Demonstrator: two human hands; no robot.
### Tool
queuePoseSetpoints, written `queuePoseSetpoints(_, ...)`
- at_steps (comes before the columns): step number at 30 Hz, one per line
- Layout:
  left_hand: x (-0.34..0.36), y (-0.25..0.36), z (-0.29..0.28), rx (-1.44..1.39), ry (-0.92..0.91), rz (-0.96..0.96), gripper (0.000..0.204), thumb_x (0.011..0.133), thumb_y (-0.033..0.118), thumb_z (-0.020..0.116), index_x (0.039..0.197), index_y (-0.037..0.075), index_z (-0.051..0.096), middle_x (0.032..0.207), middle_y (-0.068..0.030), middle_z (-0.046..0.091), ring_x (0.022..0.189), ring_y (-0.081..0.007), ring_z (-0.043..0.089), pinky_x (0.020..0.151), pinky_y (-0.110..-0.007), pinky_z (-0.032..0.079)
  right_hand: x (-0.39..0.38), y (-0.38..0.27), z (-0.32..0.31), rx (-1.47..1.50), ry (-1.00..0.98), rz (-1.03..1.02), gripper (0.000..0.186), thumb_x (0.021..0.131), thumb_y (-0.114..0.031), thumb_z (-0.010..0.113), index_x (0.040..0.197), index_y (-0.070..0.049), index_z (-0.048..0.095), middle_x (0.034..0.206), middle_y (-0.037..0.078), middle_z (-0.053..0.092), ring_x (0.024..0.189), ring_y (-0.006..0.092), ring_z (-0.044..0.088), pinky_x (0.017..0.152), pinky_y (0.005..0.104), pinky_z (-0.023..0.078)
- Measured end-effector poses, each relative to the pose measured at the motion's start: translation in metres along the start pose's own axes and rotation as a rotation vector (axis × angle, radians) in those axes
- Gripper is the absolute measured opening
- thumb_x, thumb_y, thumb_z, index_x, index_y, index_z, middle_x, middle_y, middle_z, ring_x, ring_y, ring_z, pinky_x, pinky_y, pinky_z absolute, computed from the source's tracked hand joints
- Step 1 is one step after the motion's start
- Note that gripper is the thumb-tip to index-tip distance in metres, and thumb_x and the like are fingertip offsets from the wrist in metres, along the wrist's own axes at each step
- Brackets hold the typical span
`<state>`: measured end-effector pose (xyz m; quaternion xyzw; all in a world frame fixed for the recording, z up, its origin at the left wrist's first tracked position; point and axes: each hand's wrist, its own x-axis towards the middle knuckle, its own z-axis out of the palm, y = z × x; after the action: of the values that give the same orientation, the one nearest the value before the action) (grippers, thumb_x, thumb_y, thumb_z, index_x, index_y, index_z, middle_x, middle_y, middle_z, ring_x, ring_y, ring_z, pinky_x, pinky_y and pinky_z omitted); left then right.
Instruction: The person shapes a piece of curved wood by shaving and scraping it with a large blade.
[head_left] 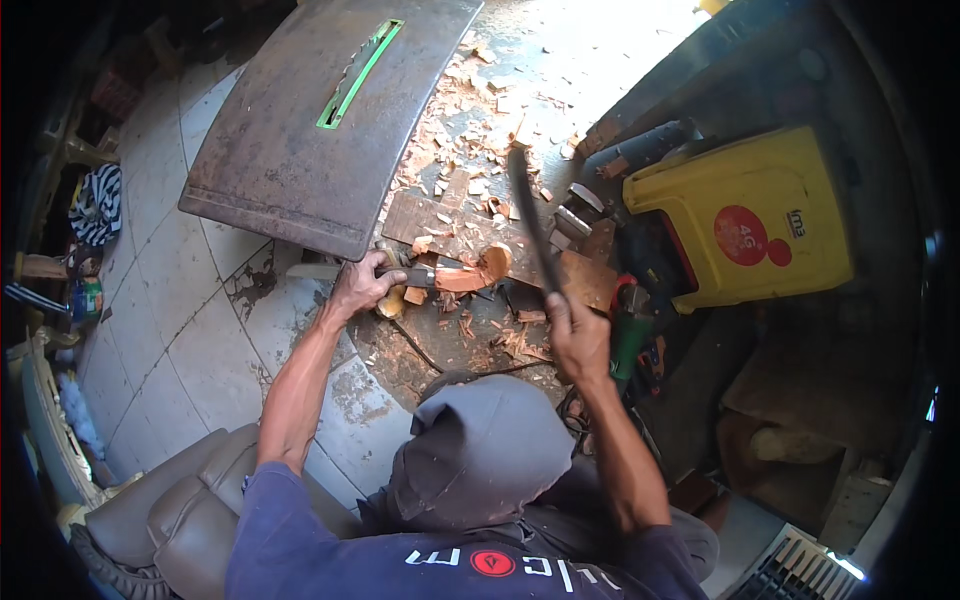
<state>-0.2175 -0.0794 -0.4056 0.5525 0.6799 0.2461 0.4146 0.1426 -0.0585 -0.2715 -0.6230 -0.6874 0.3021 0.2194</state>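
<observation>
My right hand (580,342) is closed round the lower end of a long dark machete (535,215), whose blade points up and away from me. My left hand (365,287) grips a knife-like piece with a pale flat blade (312,271) sticking out on its left. On its right a dark collar leads to a curved reddish wooden handle (462,280) with a round knob end. The machete is apart from the wood, above and to its right. Part of the held piece is hidden under my left fingers.
A table saw (270,160) with a green-edged blade slot stands at the far left. Reddish wood chips (480,110) litter the floor ahead. To the right lie a green power tool (630,335), a yellow plastic bin (745,225) and wood blocks (588,278). A cable (415,345) crosses the floor.
</observation>
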Motion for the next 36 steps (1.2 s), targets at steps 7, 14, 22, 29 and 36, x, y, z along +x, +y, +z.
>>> queuePoseSetpoints(7,-0.059,0.071,-0.001,0.326,0.332,0.154,0.037,0.086,0.042,0.079,0.082,0.006,0.069,0.079,-0.0092,0.064,0.075,-0.0302,0.061,0.079,-0.042,0.039,0.027,-0.001,-0.135,-0.33,-0.056,-0.266,0.021,0.1,-0.027,0.066,0.106,-0.008,0.067,0.08,0.017,0.069,0.073,0.0388,0.07,0.061,0.0458,0.053)
queuePoseSetpoints(14,-0.077,0.161,-0.039,0.3,0.364,0.137,0.031,0.084,0.035,0.081,0.081,0.005,0.075,0.076,-0.0123,0.068,0.071,-0.0321,0.061,0.074,-0.041,0.041,-0.029,0.091,-0.161,-0.631,0.136,-0.189,0.036,0.097,-0.029,0.068,0.127,-0.01,0.061,0.106,0.014,0.07,0.087,0.0388,0.071,0.071,0.0498,0.057)
queuePoseSetpoints(22,-0.075,0.243,-0.083,0.617,0.353,0.354,0.03,0.085,0.034,0.081,0.08,0.006,0.072,0.074,-0.0084,0.066,0.069,-0.0272,0.058,0.077,-0.039,0.038,-0.082,0.177,-0.106,-0.611,0.228,0.175,0.048,0.103,-0.035,0.059,0.143,-0.01,0.053,0.116,0.023,0.065,0.099,0.0461,0.068,0.077,0.0549,0.055)
queuePoseSetpoints(29,-0.056,0.32,-0.08,0.902,0.181,0.576,0.033,0.088,0.04,0.077,0.082,0.008,0.072,0.075,-0.0062,0.067,0.071,-0.024,0.062,0.081,-0.038,0.04,-0.055,0.207,-0.098,-0.529,0.362,0.085,0.057,0.095,-0.025,0.068,0.142,0.002,0.051,0.127,0.029,0.06,0.118,0.0449,0.059,0.102,0.0488,0.047)
queuePoseSetpoints(36,-0.037,0.379,-0.015,1.195,-0.067,0.52,0.035,0.089,0.041,0.076,0.077,0.009,0.072,0.073,-0.006,0.067,0.066,-0.0226,0.062,0.078,-0.039,0.042,-0.007,-0.005,-0.064,0.092,0.211,-0.683,0.065,0.076,-0.007,0.082,0.134,0.004,0.056,0.121,0.021,0.064,0.115,0.0391,0.061,0.098,0.044,0.051)
